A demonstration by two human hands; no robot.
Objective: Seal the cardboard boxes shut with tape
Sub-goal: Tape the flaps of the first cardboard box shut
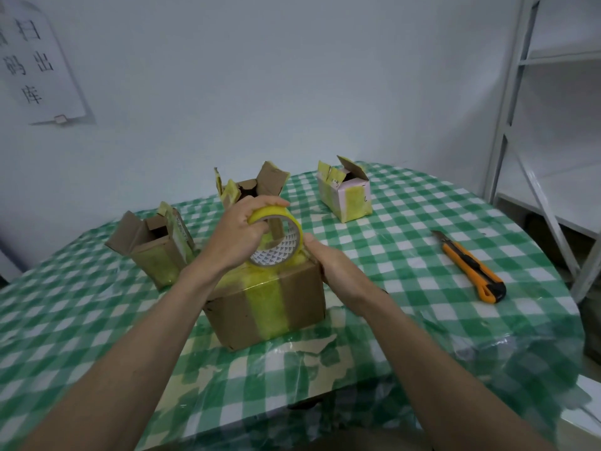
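left hand (239,237) gripping one yellow tape roll (276,237) atop nearest brown cardboard box (270,304) | right hand (338,271) lying against box's right top edge — grasp unclear | boxes: four; three open-flapped | one orange utility knife (471,266) lying right

Pale wall (260,76), white shelving (536,125), green-checked table (422,203).

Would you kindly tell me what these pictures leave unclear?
All in the head view:
- Top seam of the near box: hidden by the tape roll and both hands.
- Right hand fingers: behind the box.
- Contents of the three open boxes: too dark.
- Wall sign: cut off by the left edge.
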